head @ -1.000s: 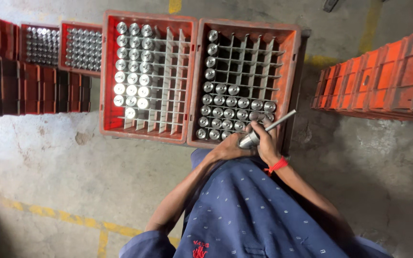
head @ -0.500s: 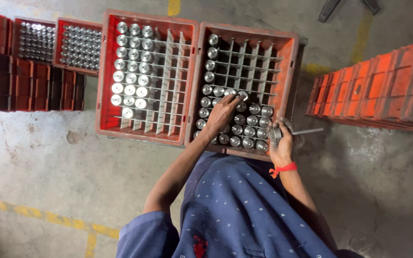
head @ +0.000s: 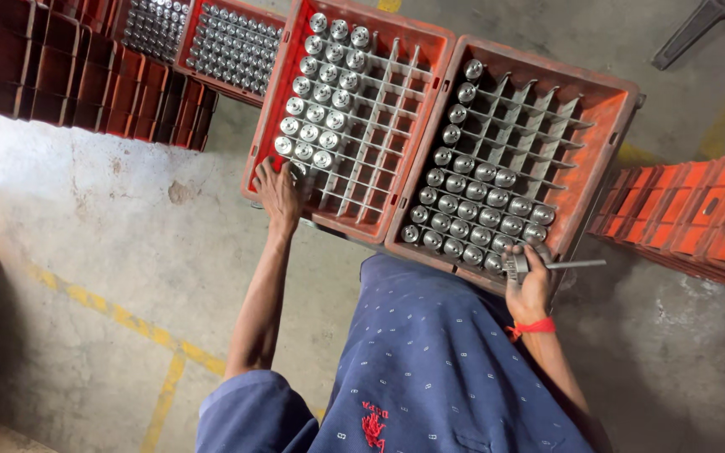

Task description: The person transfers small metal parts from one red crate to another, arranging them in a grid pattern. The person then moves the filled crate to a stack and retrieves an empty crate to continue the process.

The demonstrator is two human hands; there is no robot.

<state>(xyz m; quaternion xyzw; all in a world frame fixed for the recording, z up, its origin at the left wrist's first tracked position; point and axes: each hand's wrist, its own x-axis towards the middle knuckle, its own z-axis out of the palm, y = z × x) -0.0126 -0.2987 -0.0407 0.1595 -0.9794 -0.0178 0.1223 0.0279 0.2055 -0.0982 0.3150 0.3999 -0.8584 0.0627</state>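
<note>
Two hands work at the crates. Right hand (head: 530, 289) fingers curl around a metal tool (head: 551, 265), stiff and slim, at the right crate (head: 610, 126) near edge. Left hand (head: 279, 191) fingers spread on the left crate (head: 274, 126) near corner. Metal caps (head: 480, 210) look smooth, hard, probably slippery; grip each by its rim.

head view, steeply down, close

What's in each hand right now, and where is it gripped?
Right hand grips a metal tool at its round head end, rod pointing right. Left hand holds nothing, resting on the left crate's near corner.
</note>
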